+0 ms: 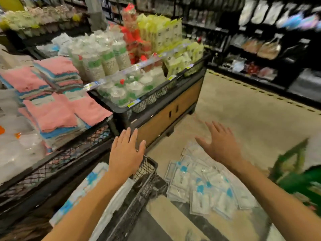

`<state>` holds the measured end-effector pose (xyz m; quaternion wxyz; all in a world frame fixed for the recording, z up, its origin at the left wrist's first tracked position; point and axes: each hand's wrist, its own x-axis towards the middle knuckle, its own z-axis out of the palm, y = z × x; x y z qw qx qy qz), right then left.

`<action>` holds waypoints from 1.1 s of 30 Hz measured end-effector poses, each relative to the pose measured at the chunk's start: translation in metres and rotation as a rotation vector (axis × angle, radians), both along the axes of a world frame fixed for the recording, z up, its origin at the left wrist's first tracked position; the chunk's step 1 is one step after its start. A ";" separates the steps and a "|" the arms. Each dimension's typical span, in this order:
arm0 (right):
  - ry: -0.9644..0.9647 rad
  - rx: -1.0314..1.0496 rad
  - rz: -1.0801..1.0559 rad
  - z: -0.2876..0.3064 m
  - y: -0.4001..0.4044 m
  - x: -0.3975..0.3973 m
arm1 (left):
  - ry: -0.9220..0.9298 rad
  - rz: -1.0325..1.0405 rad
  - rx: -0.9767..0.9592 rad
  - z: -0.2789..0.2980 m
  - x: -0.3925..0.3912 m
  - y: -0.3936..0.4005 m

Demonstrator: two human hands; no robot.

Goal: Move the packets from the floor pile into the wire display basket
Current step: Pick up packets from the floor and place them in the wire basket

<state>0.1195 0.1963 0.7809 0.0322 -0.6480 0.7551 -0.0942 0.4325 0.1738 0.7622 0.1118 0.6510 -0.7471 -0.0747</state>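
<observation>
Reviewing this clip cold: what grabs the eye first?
Two bare hands reach forward with fingers spread, holding nothing: the left hand above the wire basket, the right hand over the pile of white-and-blue packets on the floor. Pink folded cloths fill the shelf at left.

1. A shop aisle, seen from above: black wire display baskets [83, 150] hold stacked pink and blue cloths [52, 112]; a neighbouring bin [156, 94] carries wrapped cups [107, 58] and clear tubs.
2. Small price tags [133, 103] are clipped along the bin rims; yellow-green packs [161, 30] stand in rows behind.
3. Dark shelving [260, 54] along the far wall is hung with bagged goods; a dashed line marks the beige floor [243, 115].
4. Sealed white-and-blue packets [205, 185] lie heaped on the floor.
</observation>
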 end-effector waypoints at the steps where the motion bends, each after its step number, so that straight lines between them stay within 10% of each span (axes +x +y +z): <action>1: -0.001 -0.005 -0.043 0.001 0.012 -0.017 | -0.008 -0.039 0.000 0.000 -0.017 -0.001; 18: -0.026 0.032 -0.449 -0.058 0.150 -0.303 | -0.062 -0.415 0.049 -0.042 -0.327 0.014; 33: -0.106 0.269 -0.727 -0.182 0.171 -0.361 | -0.154 -0.534 0.325 -0.178 -0.394 -0.036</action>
